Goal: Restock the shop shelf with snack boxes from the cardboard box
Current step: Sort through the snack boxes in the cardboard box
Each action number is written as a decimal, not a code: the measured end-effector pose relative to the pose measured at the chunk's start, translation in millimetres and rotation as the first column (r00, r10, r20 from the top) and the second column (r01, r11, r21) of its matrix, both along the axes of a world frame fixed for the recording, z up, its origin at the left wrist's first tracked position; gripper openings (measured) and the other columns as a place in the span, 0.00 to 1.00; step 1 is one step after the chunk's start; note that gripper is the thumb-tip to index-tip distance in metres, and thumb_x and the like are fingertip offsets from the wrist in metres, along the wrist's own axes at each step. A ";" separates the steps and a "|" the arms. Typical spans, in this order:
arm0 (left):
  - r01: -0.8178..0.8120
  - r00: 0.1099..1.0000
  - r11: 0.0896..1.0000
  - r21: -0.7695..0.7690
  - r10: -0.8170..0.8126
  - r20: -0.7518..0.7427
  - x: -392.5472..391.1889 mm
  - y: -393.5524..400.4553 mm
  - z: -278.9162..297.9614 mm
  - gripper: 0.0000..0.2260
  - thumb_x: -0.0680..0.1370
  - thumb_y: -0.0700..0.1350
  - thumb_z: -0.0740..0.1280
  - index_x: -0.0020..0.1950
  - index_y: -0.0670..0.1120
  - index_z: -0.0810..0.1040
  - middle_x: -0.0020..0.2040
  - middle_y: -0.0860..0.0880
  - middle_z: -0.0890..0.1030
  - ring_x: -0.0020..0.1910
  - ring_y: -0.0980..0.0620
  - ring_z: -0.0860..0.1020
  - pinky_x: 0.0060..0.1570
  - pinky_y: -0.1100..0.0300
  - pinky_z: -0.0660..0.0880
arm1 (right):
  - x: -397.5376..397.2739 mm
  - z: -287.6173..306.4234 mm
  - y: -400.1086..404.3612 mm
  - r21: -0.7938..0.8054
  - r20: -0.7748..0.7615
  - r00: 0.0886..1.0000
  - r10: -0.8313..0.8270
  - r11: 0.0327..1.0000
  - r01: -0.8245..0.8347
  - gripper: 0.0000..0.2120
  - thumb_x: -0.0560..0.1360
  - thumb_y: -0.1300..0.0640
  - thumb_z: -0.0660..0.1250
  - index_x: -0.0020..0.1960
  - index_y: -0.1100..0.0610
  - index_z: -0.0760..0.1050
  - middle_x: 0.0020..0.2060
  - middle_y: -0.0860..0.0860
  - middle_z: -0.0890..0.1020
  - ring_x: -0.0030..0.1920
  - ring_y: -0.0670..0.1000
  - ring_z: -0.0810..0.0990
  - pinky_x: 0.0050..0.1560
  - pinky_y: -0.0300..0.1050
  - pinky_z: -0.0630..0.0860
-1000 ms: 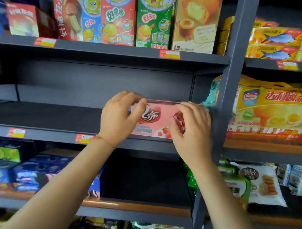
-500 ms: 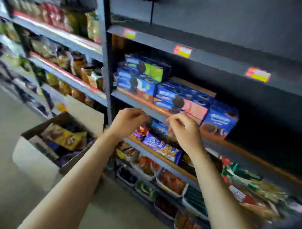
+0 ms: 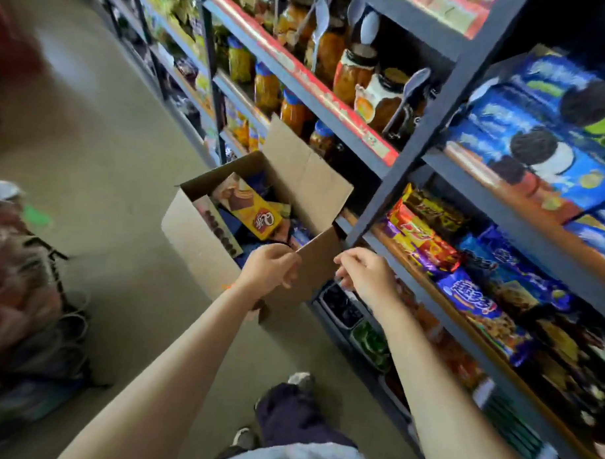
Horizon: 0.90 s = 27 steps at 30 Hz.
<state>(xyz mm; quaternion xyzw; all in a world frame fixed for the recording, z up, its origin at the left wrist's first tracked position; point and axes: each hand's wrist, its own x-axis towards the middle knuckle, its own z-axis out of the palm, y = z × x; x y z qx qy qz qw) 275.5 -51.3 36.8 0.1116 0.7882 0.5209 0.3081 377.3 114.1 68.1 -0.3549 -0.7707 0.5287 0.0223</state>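
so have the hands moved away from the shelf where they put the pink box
Yes. Both hands have come down and leftward from that shelf; the left hand and right hand now hang empty over the cardboard box on the floor.

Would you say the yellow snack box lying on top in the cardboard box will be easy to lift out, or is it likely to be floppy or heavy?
The yellow snack box looks like flat-sided printed carton, so probably stiff rather than floppy. It is slim, so likely light for its size. It lies tilted on other packs in the cardboard box, so it may slide when first touched.
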 end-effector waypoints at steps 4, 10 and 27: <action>-0.079 0.997 0.993 -0.088 0.080 0.015 -55.3 0.6 -34.3 0.08 0.78 0.40 0.66 0.42 0.40 0.82 0.31 0.47 0.81 0.27 0.53 0.79 0.29 0.62 0.74 | -67.1 -54.9 13.8 -0.077 0.049 0.999 -0.009 0.997 0.012 0.11 0.80 0.60 0.60 0.44 0.57 0.80 0.35 0.52 0.80 0.31 0.49 0.77 0.32 0.42 0.74; -0.117 0.990 0.958 -0.261 0.134 0.047 -151.7 11.0 -70.2 0.09 0.72 0.49 0.65 0.40 0.47 0.82 0.33 0.49 0.83 0.32 0.47 0.81 0.43 0.48 0.81 | -175.3 -121.4 32.7 -0.265 0.167 0.986 -0.015 0.962 0.059 0.10 0.80 0.62 0.59 0.41 0.56 0.74 0.34 0.52 0.76 0.26 0.47 0.74 0.25 0.38 0.70; 0.096 0.988 0.773 -0.627 -0.149 -0.032 -355.7 34.2 -203.0 0.36 0.76 0.48 0.70 0.80 0.55 0.56 0.81 0.42 0.49 0.79 0.42 0.48 0.74 0.47 0.59 | -334.8 -265.0 12.7 -0.444 0.620 0.753 -0.218 0.694 0.566 0.27 0.78 0.51 0.68 0.73 0.60 0.66 0.71 0.58 0.69 0.68 0.58 0.72 0.60 0.54 0.77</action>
